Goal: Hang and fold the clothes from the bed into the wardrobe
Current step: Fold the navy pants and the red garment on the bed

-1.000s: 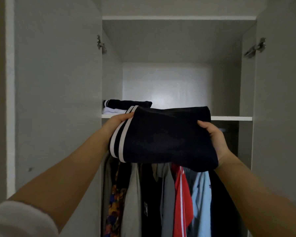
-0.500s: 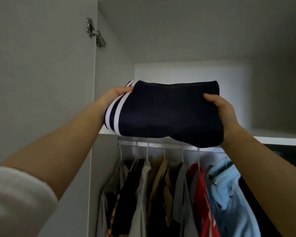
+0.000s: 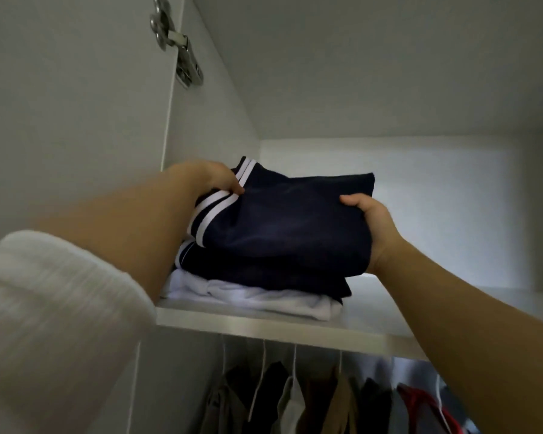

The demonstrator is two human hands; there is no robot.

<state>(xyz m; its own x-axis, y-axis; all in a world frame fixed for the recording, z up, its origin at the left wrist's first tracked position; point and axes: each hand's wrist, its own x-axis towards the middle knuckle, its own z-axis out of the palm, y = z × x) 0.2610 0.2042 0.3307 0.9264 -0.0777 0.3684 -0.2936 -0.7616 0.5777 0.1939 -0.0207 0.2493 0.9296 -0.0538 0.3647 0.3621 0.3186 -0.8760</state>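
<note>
A folded navy garment with white stripes [image 3: 282,220] lies on top of a small stack on the upper wardrobe shelf [image 3: 295,330]. My left hand [image 3: 213,180] pinches its striped left edge. At its right edge my right hand [image 3: 370,227] grips it with the thumb on top and the fingers hidden beneath. Below it lie a second folded navy garment [image 3: 264,274] and a folded white garment [image 3: 254,299].
The open left wardrobe door [image 3: 69,104] with its metal hinge [image 3: 176,42] stands close on my left. Several clothes on hangers [image 3: 326,399] hang from the rail under the shelf. Bare shelf surface [image 3: 452,305] stretches to the right of the stack.
Both hands have lifted the folded navy garment from below shelf height up and forward onto the stack on the shelf. The camera has tilted upward and come closer.
</note>
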